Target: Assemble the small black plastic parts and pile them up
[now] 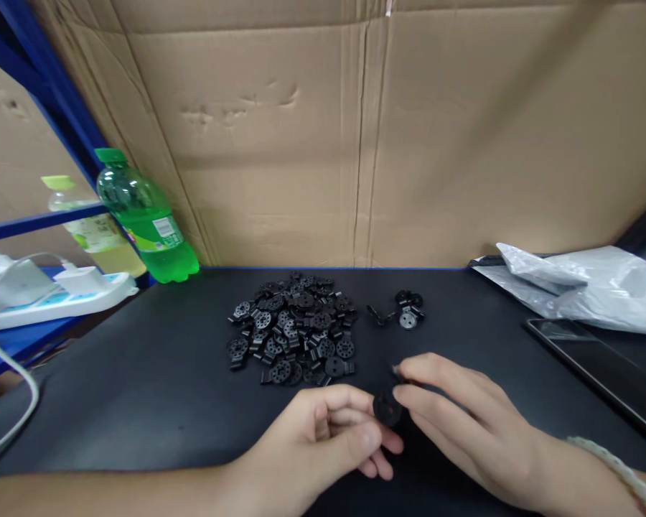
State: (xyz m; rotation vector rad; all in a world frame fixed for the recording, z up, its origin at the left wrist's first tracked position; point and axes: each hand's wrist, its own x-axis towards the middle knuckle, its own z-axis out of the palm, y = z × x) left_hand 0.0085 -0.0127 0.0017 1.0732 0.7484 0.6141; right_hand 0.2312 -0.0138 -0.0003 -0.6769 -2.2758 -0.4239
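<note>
A black round plastic clip (387, 408) is held between my two hands, just above the dark tabletop near its front. My left hand (328, 438) has its thumb and index finger closed at the clip's left edge, the other fingers curled loosely below. From the right, my right hand (468, 416) pinches at the clip's upper right side with its fingertips, where a small dark bit shows. The clip is slightly blurred and partly covered by fingers. Behind my left hand lies a heap of similar black clips (296, 327), with round holed discs and short tabs.
A few black clips (408, 319) lie apart, right of the heap. A dark tablet (603, 373) and silvery plastic bags (581, 280) are at the right. A green bottle (151, 222), a pale yellow bottle (94, 230) and a white power strip (59, 298) stand left. Cardboard (274, 143) walls the back.
</note>
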